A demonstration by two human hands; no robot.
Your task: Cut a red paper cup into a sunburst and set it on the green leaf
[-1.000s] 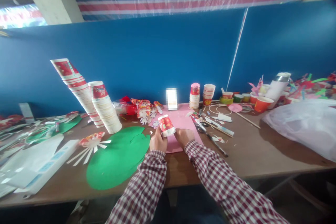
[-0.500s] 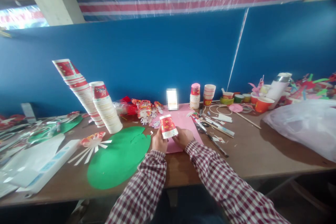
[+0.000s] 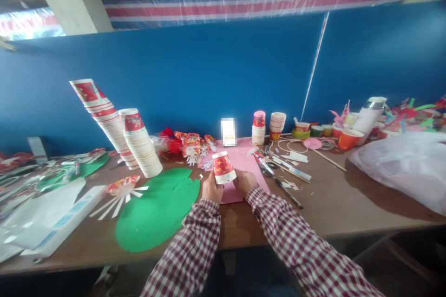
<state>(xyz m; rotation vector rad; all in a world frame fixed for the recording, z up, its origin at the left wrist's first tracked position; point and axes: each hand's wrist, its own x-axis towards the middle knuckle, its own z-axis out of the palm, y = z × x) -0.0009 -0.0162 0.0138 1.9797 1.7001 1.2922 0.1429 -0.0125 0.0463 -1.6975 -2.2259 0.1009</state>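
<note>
A red and white paper cup [image 3: 223,166] with gold marks is held up in front of me, its wider white end toward me. My left hand [image 3: 212,189] is closed on its left side, and my right hand [image 3: 245,183] grips it from the lower right, with some fingers hidden behind it. Beneath the cup lies a pink paper sheet [image 3: 252,167]. Just beyond and to the left are paper cut-out figures [image 3: 192,151] with red and yellow heads. Left of my hands is a large green paper shape [image 3: 156,222].
Two tall leaning cup stacks [image 3: 141,148] stand at the left, near a strip-cut paper cup [image 3: 121,188]. Shorter cup stacks [image 3: 278,125] are at the back. Pens [image 3: 289,192] and scraps lie to the right, along with a thermos [image 3: 371,118] and a plastic bag [image 3: 407,167].
Almost nothing differs. Both hands keep the paper cup in the same place, with at most a very slight shift.
</note>
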